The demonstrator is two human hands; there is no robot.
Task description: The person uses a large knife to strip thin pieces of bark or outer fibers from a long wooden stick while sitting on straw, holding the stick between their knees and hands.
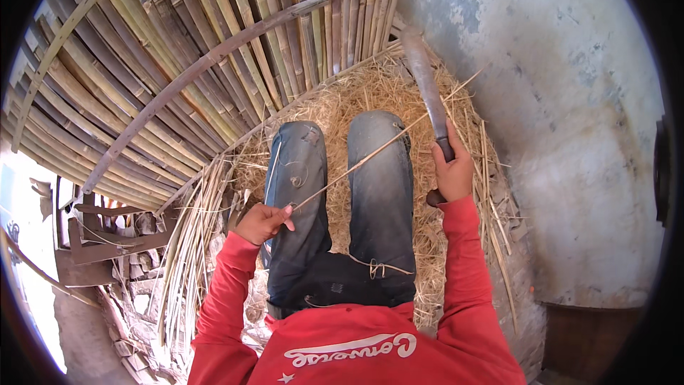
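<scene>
Between the thumb and fingers of my left hand point(263, 223) is the near end of a thin bamboo strip point(365, 160). The strip slants up and right across my knees, its far part meeting or passing the blade on the right. My right hand point(454, 170) grips the dark handle of a machete point(425, 80), whose broad blade points away from me, its tip slightly blurred. A few thin curled shavings point(377, 268) lie on my lap and jeans. Pale shavings point(335, 100) cover the ground around my legs.
A wall of split bamboo point(214, 50) with curved crosspieces stands ahead and left. A stained plaster wall point(541, 114) rises on the right. Beside my left arm lies a bundle of long thin strips point(187, 264), near a wooden frame point(107, 242) and rubble.
</scene>
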